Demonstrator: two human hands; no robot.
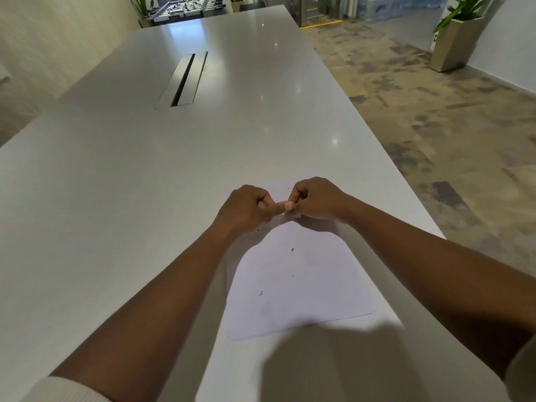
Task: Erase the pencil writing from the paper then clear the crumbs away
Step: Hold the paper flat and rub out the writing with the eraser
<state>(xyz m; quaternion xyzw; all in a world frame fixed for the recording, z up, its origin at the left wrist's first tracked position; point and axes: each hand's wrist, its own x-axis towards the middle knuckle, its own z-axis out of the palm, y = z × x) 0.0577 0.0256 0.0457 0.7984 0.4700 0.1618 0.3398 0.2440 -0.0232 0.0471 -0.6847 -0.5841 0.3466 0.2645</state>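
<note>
A white sheet of paper (304,285) lies on the grey table (130,213) near its right edge. A few small dark marks or crumbs (292,250) dot the sheet, one near its lower left (261,293). Over the sheet's far part my left hand (246,210) and my right hand (316,200) meet, fingers curled. Between their fingertips they pinch a small pale eraser (285,216), mostly hidden by the fingers. My left thumb reaches across to the right hand's fingers.
The long table has a cable slot (182,79) in its middle, far from the hands. Its right edge runs close beside the paper, with patterned floor (435,126) beyond. A planter (455,42) stands at the far right.
</note>
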